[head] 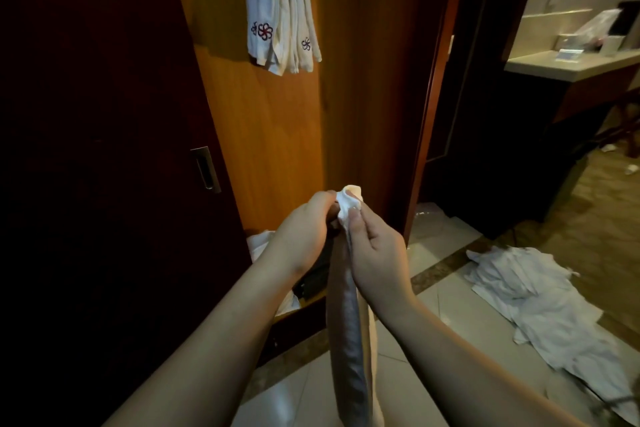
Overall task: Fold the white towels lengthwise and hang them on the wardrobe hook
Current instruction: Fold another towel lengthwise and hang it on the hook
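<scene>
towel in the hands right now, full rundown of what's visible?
The held towel is white, soft terry-looking cloth, folded lengthwise into a narrow strip. Its top end is bunched and pinched between the left hand and the right hand, just in front of the open wardrobe. The rest hangs straight down between the forearms and runs out of the picture's lower edge. No emblem shows on it. Only the fingers touch it, as far as can be seen.
</scene>
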Demonstrator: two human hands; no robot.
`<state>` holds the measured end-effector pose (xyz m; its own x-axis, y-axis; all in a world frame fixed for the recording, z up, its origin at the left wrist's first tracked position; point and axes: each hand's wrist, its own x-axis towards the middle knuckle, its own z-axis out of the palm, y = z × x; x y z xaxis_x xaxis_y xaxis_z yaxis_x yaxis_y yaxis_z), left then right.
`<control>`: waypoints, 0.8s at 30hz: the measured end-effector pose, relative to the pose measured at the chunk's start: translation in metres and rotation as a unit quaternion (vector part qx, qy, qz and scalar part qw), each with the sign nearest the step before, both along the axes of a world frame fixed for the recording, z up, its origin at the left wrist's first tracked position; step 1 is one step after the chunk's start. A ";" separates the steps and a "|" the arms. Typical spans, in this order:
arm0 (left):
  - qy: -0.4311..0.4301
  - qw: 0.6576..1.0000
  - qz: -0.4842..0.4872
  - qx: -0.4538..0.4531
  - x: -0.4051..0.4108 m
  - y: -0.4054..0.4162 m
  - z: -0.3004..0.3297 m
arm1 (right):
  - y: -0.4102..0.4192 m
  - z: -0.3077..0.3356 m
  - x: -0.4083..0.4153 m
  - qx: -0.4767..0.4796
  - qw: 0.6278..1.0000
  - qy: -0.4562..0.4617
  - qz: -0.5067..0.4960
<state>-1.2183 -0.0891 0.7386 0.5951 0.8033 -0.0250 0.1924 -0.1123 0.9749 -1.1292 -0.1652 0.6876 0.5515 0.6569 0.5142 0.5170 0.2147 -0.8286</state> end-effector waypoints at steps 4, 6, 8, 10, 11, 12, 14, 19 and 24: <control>-0.022 0.998 -0.021 -0.053 -0.001 -0.005 0.000 | -0.002 -0.007 -0.007 0.048 0.998 0.032 0.003; -0.046 0.998 -0.014 -0.052 -0.001 -0.002 0.004 | -0.004 -0.011 -0.011 0.061 0.997 0.041 0.026; -0.047 0.997 -0.006 -0.053 -0.002 0.003 0.005 | -0.005 -0.014 -0.012 0.053 0.997 0.032 0.051; -0.028 0.998 -0.009 -0.052 -0.004 0.007 0.002 | -0.004 -0.018 -0.009 0.042 0.998 0.012 0.055; -0.009 0.998 -0.015 -0.056 -0.006 0.007 0.001 | -0.003 -0.020 -0.005 0.043 0.998 0.009 0.051; 0.009 0.997 -0.023 -0.066 -0.007 0.008 -0.002 | -0.003 -0.022 -0.001 0.044 0.998 0.015 0.046; 0.002 0.996 -0.030 -0.079 -0.008 0.007 -0.004 | -0.002 -0.021 0.004 0.051 0.997 0.041 0.041; -0.017 1.000 -0.022 0.006 -0.006 0.012 -0.010 | 0.006 -0.007 0.012 0.057 0.994 0.088 0.042; -0.043 0.991 0.057 0.114 -0.006 0.039 -0.035 | 0.018 0.006 0.028 0.042 0.992 0.112 0.026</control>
<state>-1.2240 -0.0498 0.7040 0.4914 0.8448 0.2117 0.1345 -0.3138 0.9399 -1.1010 -0.1468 0.6933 0.6247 0.6480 0.4357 0.3075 0.3088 -0.9000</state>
